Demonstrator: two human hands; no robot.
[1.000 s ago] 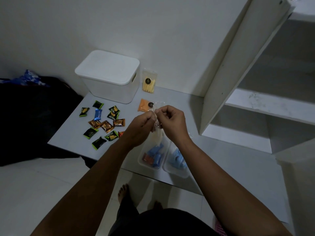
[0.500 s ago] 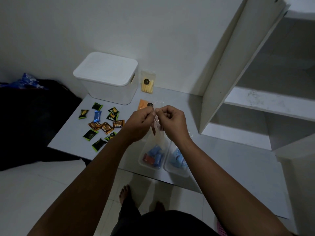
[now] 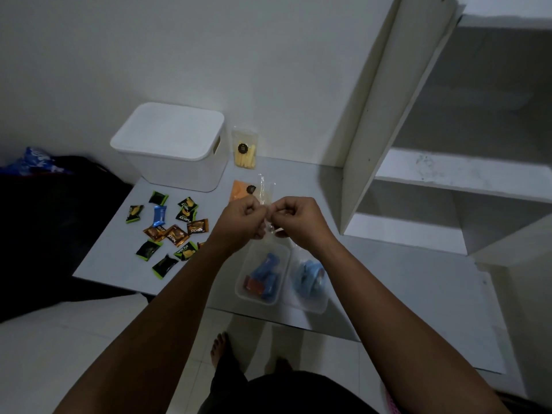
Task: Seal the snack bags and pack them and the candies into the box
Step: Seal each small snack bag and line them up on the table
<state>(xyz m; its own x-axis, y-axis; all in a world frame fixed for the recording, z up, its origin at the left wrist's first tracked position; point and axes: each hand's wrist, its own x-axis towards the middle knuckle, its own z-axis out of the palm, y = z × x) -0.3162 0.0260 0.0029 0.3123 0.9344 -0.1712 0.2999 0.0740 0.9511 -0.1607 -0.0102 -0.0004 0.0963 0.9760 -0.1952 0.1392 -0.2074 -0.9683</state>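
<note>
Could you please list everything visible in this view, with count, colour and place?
box: one, white, lid on, back left of table.
candies: about a dozen, green-black, orange-brown and one blue, scattered left.
yellow snack bag: one, upright against wall.
orange snack bag: one, lying beyond the hands.
clear bag: one, transparent, pinched by both hands.
trays: two, clear, blue items inside, front edge.
shelf unit: one, white, right.
dark cloth: one, black, left.
left hand, right hand: above the table centre.
</note>
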